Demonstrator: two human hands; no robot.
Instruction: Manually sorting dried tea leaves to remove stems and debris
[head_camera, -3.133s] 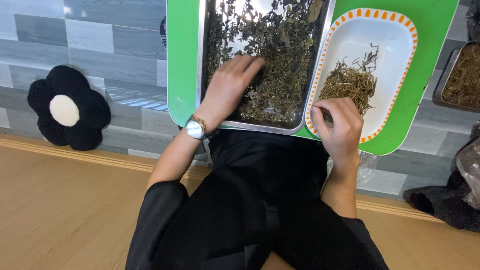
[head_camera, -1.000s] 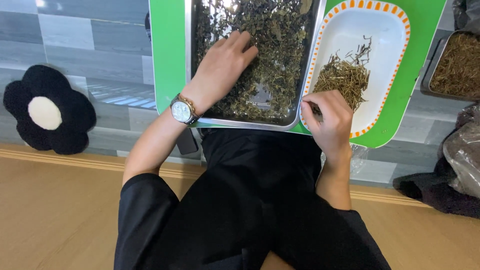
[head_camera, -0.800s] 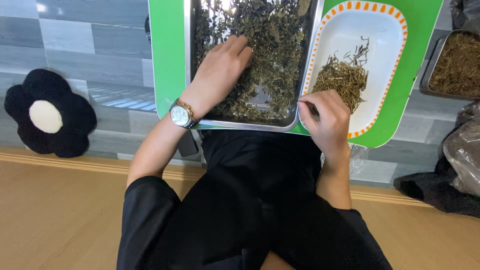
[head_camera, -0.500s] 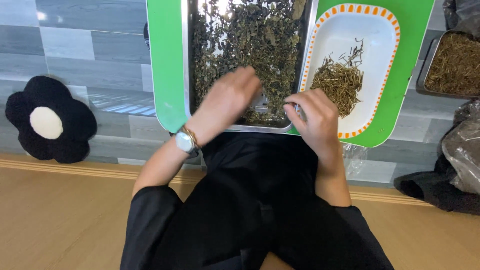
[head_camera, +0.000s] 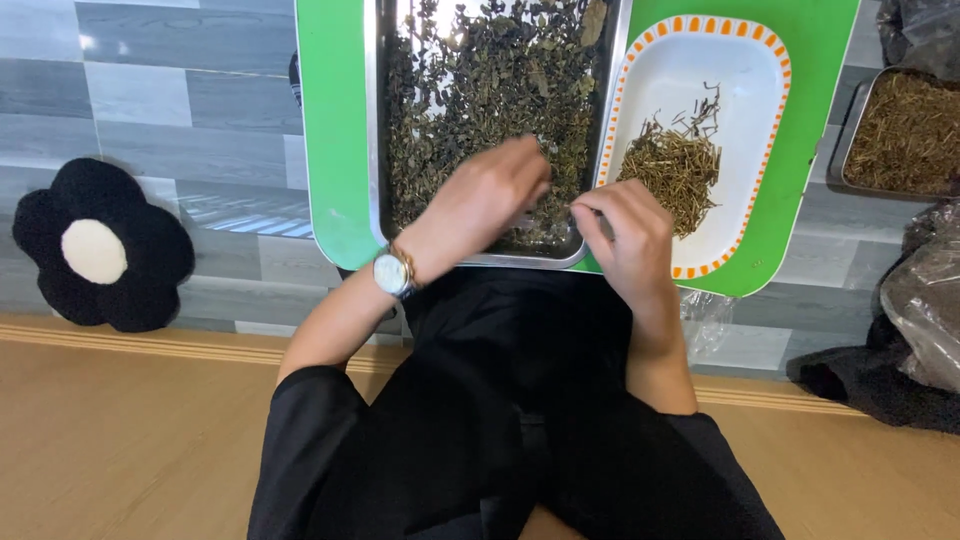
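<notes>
Now met at frame centre over steel tray (head_camera: 372, 150): left hand (head_camera: 490, 190) shifted rightward, curled on dried leaves (head_camera: 480, 90); right hand (head_camera: 625, 235) pinched, contents indiscernible, off white dish (head_camera: 740, 110)

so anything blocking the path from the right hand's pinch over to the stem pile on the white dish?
Nothing visible. The right hand sits at the steel tray corner, beside the white dish; only the dish's low orange-trimmed rim lies before the stem pile.

Metal tray (head_camera: 375, 150) of dried leaves (head_camera: 480, 90) left, dish (head_camera: 740, 100) of stems (head_camera: 675, 170) right, both seemingly on one board (head_camera: 335, 120).
</notes>
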